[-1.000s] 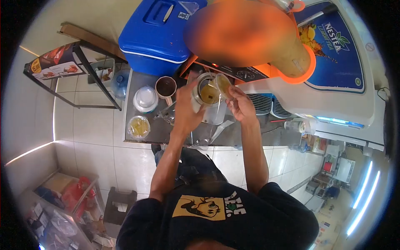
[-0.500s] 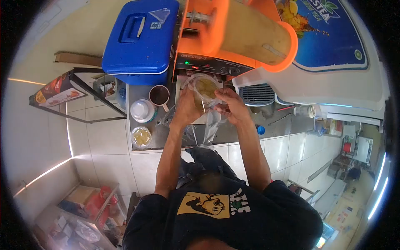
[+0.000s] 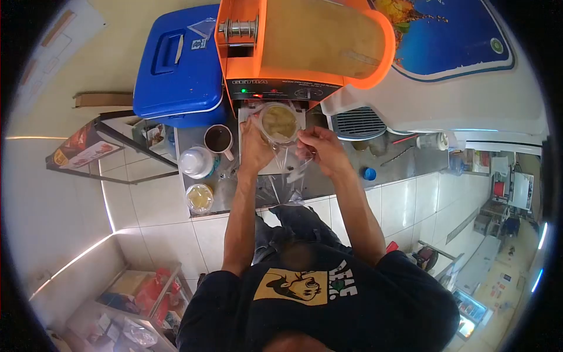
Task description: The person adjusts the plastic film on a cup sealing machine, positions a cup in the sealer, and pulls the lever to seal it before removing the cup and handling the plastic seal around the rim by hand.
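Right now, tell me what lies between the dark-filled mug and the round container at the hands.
In the head view, the left hand lies between the mug and the round container, against the container's side and clear of the mug.

- Cooler [image 3: 196, 85]: blue, lidded, with a scrap of clear plastic on top.
- Mug [image 3: 226, 151]: pale pink, dark inside, just in front of the cooler.
- Tub [image 3: 196, 161]: white, also in front of the cooler, left of the mug.
- Sign [image 3: 88, 144]: on a black frame, left of the cooler.
- Dispenser [image 3: 422, 105]: white with a blue panel, well right of the cooler.
- Cap [image 3: 368, 173]: blue, right of the cooler and nearer the viewer.
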Demonstrator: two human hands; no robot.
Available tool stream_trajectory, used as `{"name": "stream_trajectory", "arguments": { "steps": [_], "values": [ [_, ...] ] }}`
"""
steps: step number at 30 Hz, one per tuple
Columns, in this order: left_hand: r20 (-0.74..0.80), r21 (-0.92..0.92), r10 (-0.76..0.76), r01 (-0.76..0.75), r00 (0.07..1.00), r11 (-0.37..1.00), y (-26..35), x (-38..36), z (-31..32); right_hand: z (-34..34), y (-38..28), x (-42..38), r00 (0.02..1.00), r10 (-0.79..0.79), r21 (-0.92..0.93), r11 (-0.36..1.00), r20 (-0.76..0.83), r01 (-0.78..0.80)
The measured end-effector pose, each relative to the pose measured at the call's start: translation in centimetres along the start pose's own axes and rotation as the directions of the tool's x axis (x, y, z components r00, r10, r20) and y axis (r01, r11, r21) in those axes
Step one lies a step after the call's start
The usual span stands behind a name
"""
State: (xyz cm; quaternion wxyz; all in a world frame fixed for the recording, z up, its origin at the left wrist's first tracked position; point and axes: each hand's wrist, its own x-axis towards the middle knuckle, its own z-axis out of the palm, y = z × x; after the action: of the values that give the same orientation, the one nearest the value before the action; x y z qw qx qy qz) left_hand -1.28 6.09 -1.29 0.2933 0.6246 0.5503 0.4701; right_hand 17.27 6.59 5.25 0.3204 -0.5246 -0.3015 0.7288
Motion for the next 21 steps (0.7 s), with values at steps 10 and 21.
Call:
{"name": "stream_trajectory", "arguments": {
  "steps": [10, 21],
  "values": [
    [-0.069, 0.119, 0.047, -0.038, 0.997, 0.992, 0.4, -0.5, 0.0, 0.9, 0.4, -0.2, 0.986, -0.13, -0.074, 0.99, -0.1, 0.123],
    [-0.038, 0.164, 0.075, -0.068, 0.996, 0.984, -0.6, 0.0, 0.3, 0.7, 0.4, 3.4, 0.967, -0.079, 0.19, 0.974, -0.242, 0.127]
  ]
}}
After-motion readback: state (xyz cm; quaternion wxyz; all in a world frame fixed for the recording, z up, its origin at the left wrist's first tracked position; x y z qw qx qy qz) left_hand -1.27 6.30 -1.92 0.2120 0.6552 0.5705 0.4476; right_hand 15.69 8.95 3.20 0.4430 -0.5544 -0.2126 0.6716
